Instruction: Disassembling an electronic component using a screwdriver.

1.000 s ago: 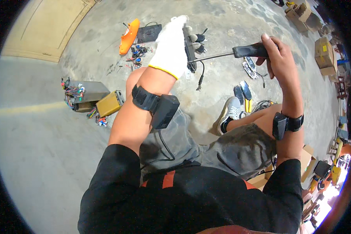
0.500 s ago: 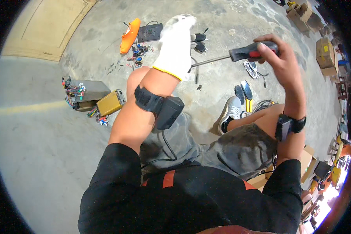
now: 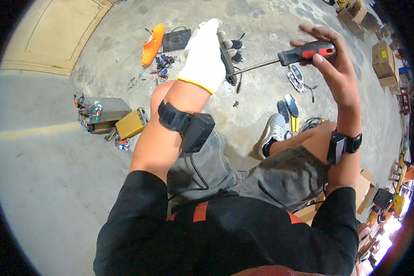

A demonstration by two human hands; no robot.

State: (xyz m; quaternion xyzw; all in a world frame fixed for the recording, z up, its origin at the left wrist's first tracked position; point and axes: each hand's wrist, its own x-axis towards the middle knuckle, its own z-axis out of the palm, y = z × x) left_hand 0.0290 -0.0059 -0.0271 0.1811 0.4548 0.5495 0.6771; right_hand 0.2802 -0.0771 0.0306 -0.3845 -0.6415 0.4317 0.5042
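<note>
My left hand [image 3: 202, 57], in a white glove with a yellow cuff edge, is closed round a long black part [image 3: 227, 64]. The glove hides most of that part; only its right side shows. In my bare right hand [image 3: 342, 73] is a screwdriver [image 3: 303, 54] with a black and red handle. My thumb presses on the handle from below, while the fingers above are partly stretched out and blurred. The screwdriver's shaft points left, and its tip meets the black part's lower edge beside the glove.
On the concrete floor lie an orange shell [image 3: 153, 44], a black square panel [image 3: 176, 40] and tangled wired parts [image 3: 163, 64]. Metal boxes with wires [image 3: 108, 110] stand left. Yellow-handled pliers [image 3: 293, 115] lie by my shoe [image 3: 275, 131]. Cardboard boxes [image 3: 384, 62] stand far right.
The black part has come into view as my gloved hand turned and shifted slightly left. My right hand moved a little right with the screwdriver, its upper fingers loosening from the handle.
</note>
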